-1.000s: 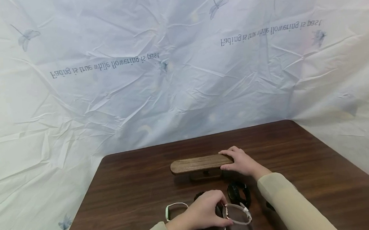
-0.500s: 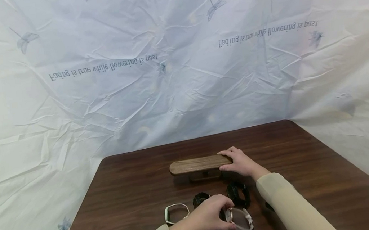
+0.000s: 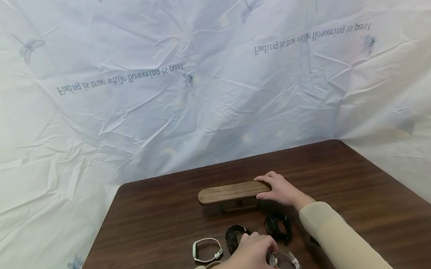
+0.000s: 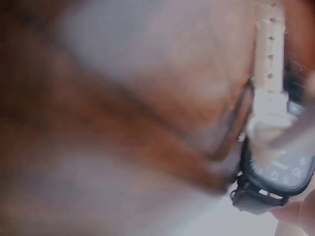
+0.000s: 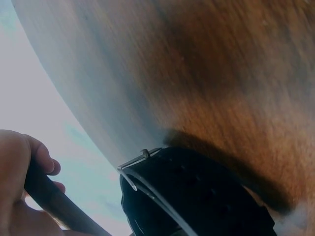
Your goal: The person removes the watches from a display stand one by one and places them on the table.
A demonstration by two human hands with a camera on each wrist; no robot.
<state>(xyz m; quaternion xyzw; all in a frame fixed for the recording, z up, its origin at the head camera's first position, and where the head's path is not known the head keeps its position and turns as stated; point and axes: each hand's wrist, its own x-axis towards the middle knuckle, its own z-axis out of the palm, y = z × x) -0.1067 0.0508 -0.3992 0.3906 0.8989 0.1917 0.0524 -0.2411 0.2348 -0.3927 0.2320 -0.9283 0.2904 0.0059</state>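
Four watches lie on the dark wood surface (image 3: 161, 214), though the one under the left hand (image 3: 250, 260) is partly hidden: fingers cover its near side & the frame's bottom edge cuts it off. Left wrist view is badly blurred; only a pale perforated strap & a dark dial w/ light markings can be made out there, a fingertip at the corner. Right wrist view is blurred too, showing a black watch (image 5: 197, 196) w/ metal buckle resting on the wood, & fingers at lower left wrapped round a dark edge.

The pale-strap watch (image 3: 288, 265) sits at the near edge of the surface, strap looped, whitish-beige, w/ a metallic case; left hand's fingers curl round it & pinch it at the case end. Right hand (image 3: 278, 190) grips the right end of the wooden stand (image 3: 232, 192), a long rounded plank on a short base, approx. mid-surface. Between stand & left hand: a black watch at centre (image 3: 234, 236), another black one to its right, & a thin white band (image 3: 206, 250) to the left, all apart from each other.
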